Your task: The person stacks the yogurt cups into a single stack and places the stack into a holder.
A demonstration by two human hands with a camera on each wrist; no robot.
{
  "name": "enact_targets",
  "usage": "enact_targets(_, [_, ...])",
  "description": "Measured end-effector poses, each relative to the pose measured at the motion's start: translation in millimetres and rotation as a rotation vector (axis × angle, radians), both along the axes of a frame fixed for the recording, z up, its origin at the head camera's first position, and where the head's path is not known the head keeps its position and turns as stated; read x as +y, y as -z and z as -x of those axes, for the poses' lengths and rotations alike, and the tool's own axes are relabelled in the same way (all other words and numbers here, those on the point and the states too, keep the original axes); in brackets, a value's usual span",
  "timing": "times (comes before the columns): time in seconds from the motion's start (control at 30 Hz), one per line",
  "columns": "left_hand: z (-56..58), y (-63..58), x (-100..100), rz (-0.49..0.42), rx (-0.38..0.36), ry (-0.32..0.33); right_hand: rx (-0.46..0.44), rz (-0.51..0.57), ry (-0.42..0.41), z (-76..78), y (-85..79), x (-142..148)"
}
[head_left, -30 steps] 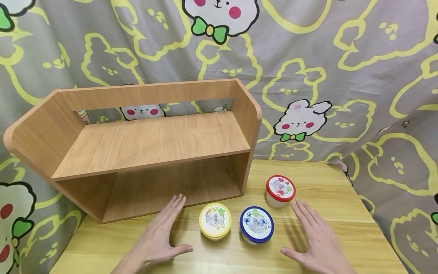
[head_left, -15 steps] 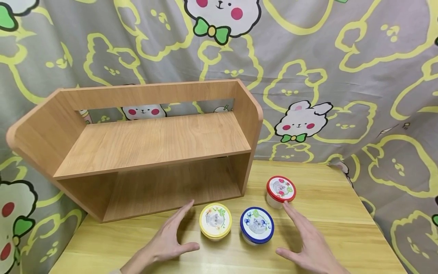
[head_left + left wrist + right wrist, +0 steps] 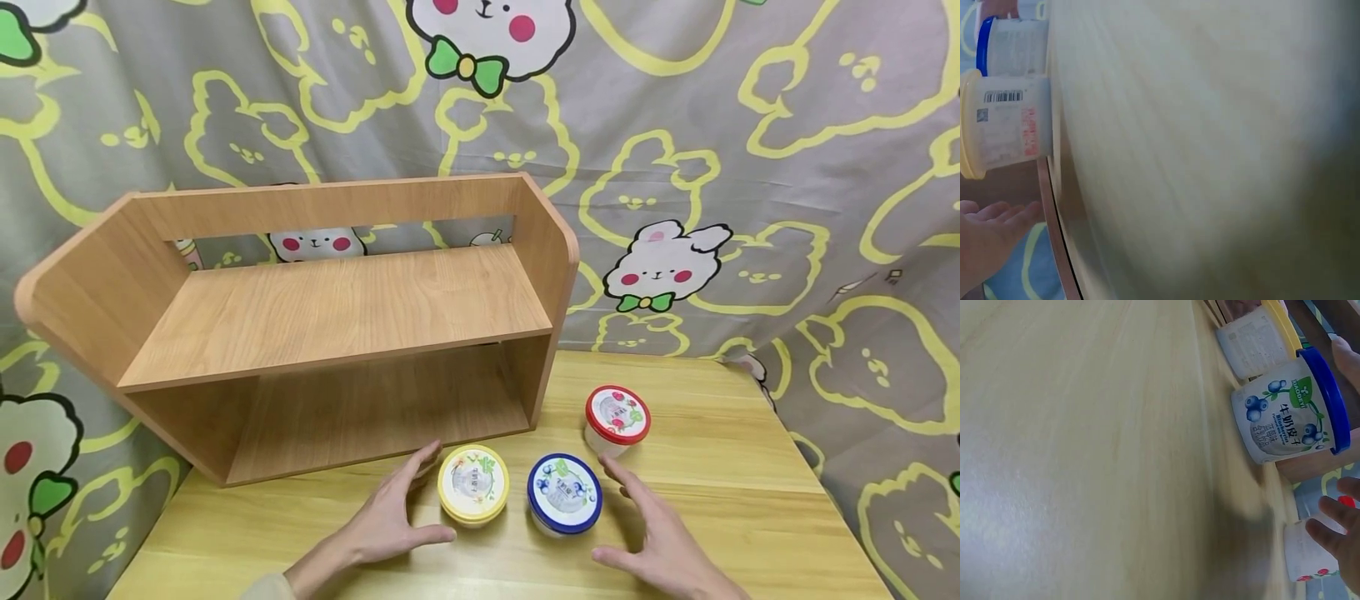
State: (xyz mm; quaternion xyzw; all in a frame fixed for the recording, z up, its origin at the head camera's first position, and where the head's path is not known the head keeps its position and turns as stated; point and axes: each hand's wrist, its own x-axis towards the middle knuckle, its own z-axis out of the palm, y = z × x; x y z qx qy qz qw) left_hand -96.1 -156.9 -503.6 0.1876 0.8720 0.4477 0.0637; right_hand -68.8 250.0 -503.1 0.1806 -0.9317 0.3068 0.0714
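Observation:
Three small lidded tubs stand upright on the table. The yellow-lidded tub (image 3: 473, 485) is at the front, with the blue-lidded tub (image 3: 564, 494) close to its right. Farther back and to the right is the red-lidded tub (image 3: 617, 417). My left hand (image 3: 382, 517) is spread beside the yellow-lidded tub, thumb apart from the fingers, holding nothing. My right hand (image 3: 656, 533) is likewise spread to the right of the blue-lidded tub, its fingertips in front of the red-lidded one. In the right wrist view, blueberries show on the blue-lidded tub's side.
A two-level wooden shelf (image 3: 337, 312) stands behind the tubs on the left. Its lower front edge lies just behind the yellow-lidded tub. Patterned grey cloth (image 3: 750, 192) hangs behind and at the sides of the wooden table (image 3: 720, 425).
Both hands have moved inward: the left one rightward toward the yellow-lidded tub, the right one leftward toward the blue-lidded tub. The tubs and shelf have stayed in place.

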Motion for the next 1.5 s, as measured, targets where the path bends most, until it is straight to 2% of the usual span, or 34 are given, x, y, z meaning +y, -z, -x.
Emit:
enact_targets(0.1, [2.8,1.2,4.3,-0.032,-0.033,0.02,-0.029,0.038,-0.039,1.7,3.6,-1.2])
enact_targets(0.23, [6.3,3.2,8.9,-0.122,-0.1,0.037,-0.055,0.117,-0.093,4.8,9.0,-3.8])
enact_targets(0.4, [9.8,6.0,12.7,-0.194,-0.138,0.041,-0.1,0.187,-0.101,7.7,14.0,-8.1])
enact_targets(0.63, [11.2,6.1,15.9,-0.204,-0.156,0.029,-0.166,0.234,-0.064,12.9,15.7,-12.1])
enact_targets(0.87, [10.6,3.3,18.9,-0.184,-0.14,0.024,-0.186,0.27,-0.062,15.9,17.7,-15.0])
enact_targets(1.2, [8.7,4.8,21.9,-0.187,-0.153,0.053,-0.234,0.277,-0.036,16.7,19.4,-19.7])
enact_targets(1.5, [10.5,6.4,24.9,-0.246,-0.187,0.064,-0.206,0.332,-0.095,18.1,24.4,-18.9])
